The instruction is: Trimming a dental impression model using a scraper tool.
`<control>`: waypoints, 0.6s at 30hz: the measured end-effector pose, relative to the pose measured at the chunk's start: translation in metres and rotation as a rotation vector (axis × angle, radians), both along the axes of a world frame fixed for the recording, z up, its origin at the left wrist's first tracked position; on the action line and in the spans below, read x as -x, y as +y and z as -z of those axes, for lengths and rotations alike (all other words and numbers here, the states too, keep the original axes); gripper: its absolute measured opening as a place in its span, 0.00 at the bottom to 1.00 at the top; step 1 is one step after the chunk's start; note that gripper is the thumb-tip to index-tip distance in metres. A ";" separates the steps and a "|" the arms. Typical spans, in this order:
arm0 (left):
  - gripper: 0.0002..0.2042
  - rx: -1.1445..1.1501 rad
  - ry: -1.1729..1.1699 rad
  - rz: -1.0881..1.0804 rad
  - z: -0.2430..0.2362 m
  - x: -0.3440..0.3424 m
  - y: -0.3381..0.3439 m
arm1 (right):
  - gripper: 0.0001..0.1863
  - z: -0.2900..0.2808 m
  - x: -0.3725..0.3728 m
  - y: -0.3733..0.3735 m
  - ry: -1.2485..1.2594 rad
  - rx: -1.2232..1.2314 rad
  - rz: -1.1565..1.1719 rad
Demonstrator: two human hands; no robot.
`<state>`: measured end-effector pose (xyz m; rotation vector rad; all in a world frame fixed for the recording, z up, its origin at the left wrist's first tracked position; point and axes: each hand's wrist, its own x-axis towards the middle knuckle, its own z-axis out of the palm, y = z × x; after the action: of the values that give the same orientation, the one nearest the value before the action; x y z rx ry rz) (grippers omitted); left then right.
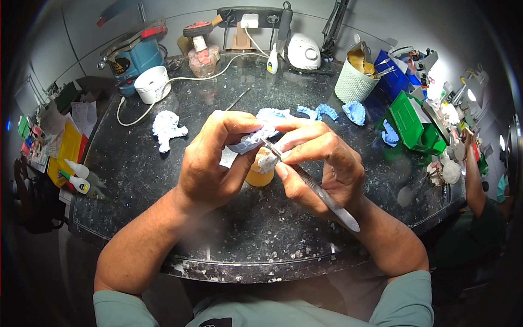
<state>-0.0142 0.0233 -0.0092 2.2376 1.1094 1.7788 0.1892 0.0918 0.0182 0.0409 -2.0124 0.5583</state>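
Two hands (204, 158), one dental cast (249, 143), one metal tool (327, 199)

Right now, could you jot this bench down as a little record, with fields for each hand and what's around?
Left hand: holds a pale bluish mould
Right hand: holds a slim metal tool, tip at or very near the mould
Left side: white lumpy piece, white tub
Right side: blue mould, green bin, pale green basket
Surface: dark, speckled worktop
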 end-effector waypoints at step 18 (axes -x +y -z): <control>0.21 0.002 -0.006 0.019 0.001 0.002 0.001 | 0.14 0.005 0.002 0.004 -0.002 -0.011 0.002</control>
<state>-0.0166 0.0242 -0.0106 2.2320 1.0852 1.7753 0.1873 0.0954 0.0136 0.0447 -2.0175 0.5456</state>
